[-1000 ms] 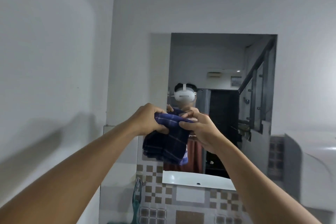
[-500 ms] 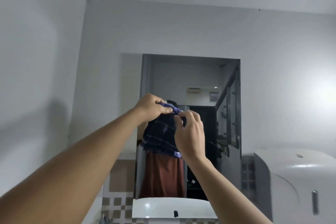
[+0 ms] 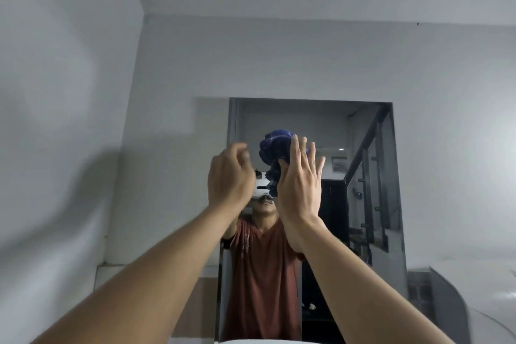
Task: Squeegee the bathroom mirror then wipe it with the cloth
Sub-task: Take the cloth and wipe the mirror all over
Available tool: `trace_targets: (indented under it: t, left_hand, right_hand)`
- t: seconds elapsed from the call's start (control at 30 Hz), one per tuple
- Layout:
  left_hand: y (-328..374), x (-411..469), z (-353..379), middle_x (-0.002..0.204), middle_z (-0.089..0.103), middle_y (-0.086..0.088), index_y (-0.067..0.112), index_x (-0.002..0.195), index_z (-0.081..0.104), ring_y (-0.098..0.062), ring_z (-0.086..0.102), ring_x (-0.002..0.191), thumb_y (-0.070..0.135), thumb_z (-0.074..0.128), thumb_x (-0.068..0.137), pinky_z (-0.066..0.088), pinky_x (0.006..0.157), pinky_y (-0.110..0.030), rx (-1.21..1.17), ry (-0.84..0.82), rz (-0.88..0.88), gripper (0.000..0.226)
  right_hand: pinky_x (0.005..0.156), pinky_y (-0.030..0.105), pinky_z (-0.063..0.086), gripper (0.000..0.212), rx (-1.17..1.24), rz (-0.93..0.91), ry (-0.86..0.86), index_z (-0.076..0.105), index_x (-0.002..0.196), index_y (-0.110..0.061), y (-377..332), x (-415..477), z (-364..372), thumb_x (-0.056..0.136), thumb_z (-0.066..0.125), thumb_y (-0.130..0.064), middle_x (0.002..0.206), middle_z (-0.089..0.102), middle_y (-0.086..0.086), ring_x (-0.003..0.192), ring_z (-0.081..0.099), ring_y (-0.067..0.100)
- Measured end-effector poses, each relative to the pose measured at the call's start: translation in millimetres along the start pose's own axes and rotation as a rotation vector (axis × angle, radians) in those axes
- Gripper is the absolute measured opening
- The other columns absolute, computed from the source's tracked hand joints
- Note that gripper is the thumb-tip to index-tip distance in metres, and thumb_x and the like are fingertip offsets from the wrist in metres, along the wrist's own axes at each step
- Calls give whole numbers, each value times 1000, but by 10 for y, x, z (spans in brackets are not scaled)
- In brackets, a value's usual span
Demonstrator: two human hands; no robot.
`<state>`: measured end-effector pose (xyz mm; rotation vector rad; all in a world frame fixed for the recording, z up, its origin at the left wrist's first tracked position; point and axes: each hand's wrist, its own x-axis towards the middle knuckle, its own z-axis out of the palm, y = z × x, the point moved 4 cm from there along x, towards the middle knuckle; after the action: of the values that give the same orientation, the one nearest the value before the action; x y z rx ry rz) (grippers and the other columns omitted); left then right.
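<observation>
The rectangular bathroom mirror [image 3: 312,120] hangs on the grey wall ahead and reflects a person in a rust-red shirt. A dark blue checked cloth [image 3: 272,145] is bunched up against the upper middle of the glass. My right hand [image 3: 300,187] lies flat over the cloth with its fingers spread upward, pressing it to the mirror. My left hand [image 3: 229,176] hovers just left of the cloth, fingers loosely curled, apart from it and holding nothing. No squeegee is in view.
A white rounded wall unit [image 3: 491,304] juts out at the lower right beside the mirror. The white basin rim [image 3: 265,341] shows at the bottom edge. A grey side wall [image 3: 61,120] closes in on the left.
Both hands rose with the cloth toward the mirror's top. The left hand let go of the cloth, and the right hand opened flat over it. The view tilted upward.
</observation>
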<state>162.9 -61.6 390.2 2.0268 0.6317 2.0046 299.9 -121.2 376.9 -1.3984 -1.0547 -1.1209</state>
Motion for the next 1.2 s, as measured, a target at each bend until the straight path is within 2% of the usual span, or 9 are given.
trace_targets:
  t: [0.07, 0.13, 0.23, 0.3, 0.43, 0.6, 0.73, 0.9, 1.2]
  left_hand:
    - [-290, -263, 37, 117, 64, 0, 19, 124, 60, -20, 55, 113, 20, 47, 98, 46, 89, -29, 140, 35, 122, 29]
    - [-544, -498, 138, 117, 61, 0, 17, 122, 57, -21, 53, 112, 20, 48, 95, 52, 89, -34, 268, -35, 273, 29]
    - [-778, -733, 297, 143, 51, -4, 14, 140, 49, -22, 45, 133, 33, 42, 99, 50, 104, -39, 417, -167, 363, 46]
    - [-836, -821, 365, 158, 38, -8, 12, 151, 38, -23, 33, 147, 41, 47, 99, 41, 114, -38, 475, -212, 410, 60]
    - [-922, -874, 422, 165, 24, -11, 10, 156, 29, -26, 22, 153, 52, 53, 95, 27, 121, -34, 565, -239, 474, 78]
    - [-942, -873, 423, 162, 29, -15, 10, 154, 35, -28, 28, 150, 59, 47, 95, 25, 118, -34, 654, -225, 503, 78]
    - [-939, -881, 427, 160, 34, -16, 9, 151, 40, -29, 35, 147, 58, 49, 93, 30, 117, -35, 661, -205, 513, 77]
    - [-946, -886, 433, 160, 34, -16, 9, 152, 38, -30, 34, 148, 56, 49, 94, 34, 118, -38, 660, -206, 512, 76]
    - [-962, -884, 438, 160, 35, -14, 11, 152, 37, -30, 35, 147, 57, 50, 93, 42, 114, -39, 642, -190, 510, 77]
  right_hand:
    - [124, 57, 13, 69, -105, -84, -5, 22, 158, -10, -17, 142, 61, 98, 55, -2, 161, 31, 19, 152, 22, 36]
    - [123, 59, 16, 66, -174, -178, -65, 25, 156, -10, -67, 218, 155, 99, 57, -7, 159, 35, 21, 151, 26, 37]
    - [125, 55, 11, 55, -211, -259, -124, 29, 155, -5, -172, 287, 275, 106, 45, -25, 158, 36, 26, 150, 27, 39]
    - [124, 53, 4, 62, -253, -271, -147, 27, 155, -2, -249, 307, 346, 107, 35, -40, 158, 30, 31, 151, 22, 42]
    - [124, 54, -2, 76, -324, -274, -177, 15, 158, 1, -320, 369, 457, 104, 24, -52, 163, 12, 31, 153, 8, 44]
    - [121, 60, -4, 70, -421, -452, -149, 16, 156, 3, -498, 546, 528, 106, 25, -44, 166, 17, 19, 154, 13, 35]
    - [121, 62, 6, 57, -430, -577, -204, 26, 154, -8, -635, 655, 633, 104, 43, -32, 158, 33, 23, 149, 27, 36]
    - [123, 61, 5, 57, -419, -558, -232, 23, 157, -12, -783, 928, 696, 107, 24, -39, 165, 19, 19, 154, 15, 33]
    - [124, 58, 3, 59, -403, -466, -162, 19, 157, -3, -785, 1213, 675, 108, 22, -36, 167, 16, 15, 154, 13, 32]
